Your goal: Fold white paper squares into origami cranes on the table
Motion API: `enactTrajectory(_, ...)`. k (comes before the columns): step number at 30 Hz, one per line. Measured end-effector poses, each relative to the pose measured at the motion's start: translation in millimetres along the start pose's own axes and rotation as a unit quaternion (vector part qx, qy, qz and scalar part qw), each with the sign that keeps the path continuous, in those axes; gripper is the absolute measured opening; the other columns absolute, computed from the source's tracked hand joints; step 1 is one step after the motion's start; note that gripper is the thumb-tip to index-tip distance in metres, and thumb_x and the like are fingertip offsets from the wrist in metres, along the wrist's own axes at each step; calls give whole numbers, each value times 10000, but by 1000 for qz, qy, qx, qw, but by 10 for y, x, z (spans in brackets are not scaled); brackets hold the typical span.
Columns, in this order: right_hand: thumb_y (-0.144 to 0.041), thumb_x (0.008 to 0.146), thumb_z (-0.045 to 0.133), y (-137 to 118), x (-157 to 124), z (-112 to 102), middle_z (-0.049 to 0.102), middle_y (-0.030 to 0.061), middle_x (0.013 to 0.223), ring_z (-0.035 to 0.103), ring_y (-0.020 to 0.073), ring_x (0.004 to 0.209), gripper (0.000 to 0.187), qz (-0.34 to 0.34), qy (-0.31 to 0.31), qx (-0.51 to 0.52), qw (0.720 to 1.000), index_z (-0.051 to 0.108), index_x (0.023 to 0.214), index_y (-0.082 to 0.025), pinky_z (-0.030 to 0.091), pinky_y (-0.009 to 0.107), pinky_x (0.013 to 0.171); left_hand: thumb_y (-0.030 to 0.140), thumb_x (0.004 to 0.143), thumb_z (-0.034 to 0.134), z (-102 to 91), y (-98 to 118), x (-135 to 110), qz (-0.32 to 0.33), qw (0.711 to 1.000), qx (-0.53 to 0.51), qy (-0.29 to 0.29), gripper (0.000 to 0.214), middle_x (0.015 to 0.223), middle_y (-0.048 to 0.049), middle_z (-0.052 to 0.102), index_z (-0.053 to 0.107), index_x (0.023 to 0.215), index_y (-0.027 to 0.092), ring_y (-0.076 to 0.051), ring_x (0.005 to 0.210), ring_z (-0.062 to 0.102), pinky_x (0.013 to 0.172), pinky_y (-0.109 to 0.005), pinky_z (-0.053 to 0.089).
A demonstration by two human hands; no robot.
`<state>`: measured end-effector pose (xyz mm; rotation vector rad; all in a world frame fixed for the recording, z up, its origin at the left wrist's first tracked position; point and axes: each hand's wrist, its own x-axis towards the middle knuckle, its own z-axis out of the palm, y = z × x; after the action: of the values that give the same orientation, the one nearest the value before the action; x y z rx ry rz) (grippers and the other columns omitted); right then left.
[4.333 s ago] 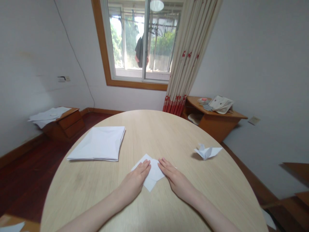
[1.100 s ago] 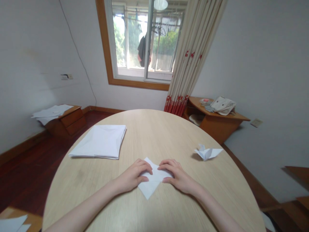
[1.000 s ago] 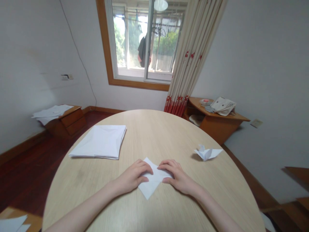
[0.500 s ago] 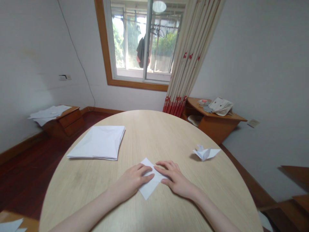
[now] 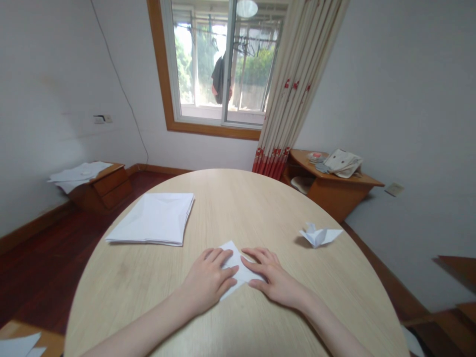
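A small piece of folded white paper lies on the round wooden table in front of me, its top corner pointing away. My left hand rests over its left part, fingers spread and pressed flat on it, hiding much of that side. On the right edge, my right hand touches the paper with thumb and forefinger apart, the other fingers stretched out. Farther off to the right stands a folded white paper crane, apart from both hands.
A stack of white paper sheets lies at the table's left. Beyond are a small drawer cabinet with papers on it, a corner shelf with a cloth bag, a window and a curtain.
My left hand has shifted and turned over the paper, covering more of its lower part. The paper has turned slightly. My right hand stays nearly in place at its right edge.
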<state>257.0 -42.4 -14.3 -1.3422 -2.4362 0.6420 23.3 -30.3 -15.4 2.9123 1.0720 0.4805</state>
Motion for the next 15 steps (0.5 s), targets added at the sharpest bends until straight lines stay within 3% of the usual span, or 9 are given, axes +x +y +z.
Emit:
enactTrajectory(5, -473, 917, 536, -76, 2, -33, 427, 73, 1474, 334, 294, 1326, 466, -19, 0, -1, 1000, 526, 1343, -286, 257, 526, 1084, 388, 949, 509, 49, -61, 2, 2, 1000, 3, 19, 270, 1318, -63, 555, 659, 1158, 306, -277, 1159, 496, 964, -448, 382)
enactTrajectory(15, -421, 942, 512, -160, 9, -89, 489, 70, 1428, 349, 282, 1351, 411, -19, -3, -8, 1000, 558, 1317, -261, 263, 511, 1088, 433, 944, 504, 100, -106, 5, -21, 997, 35, 61, 277, 1321, -55, 563, 680, 1127, 322, -276, 1155, 495, 978, -464, 364)
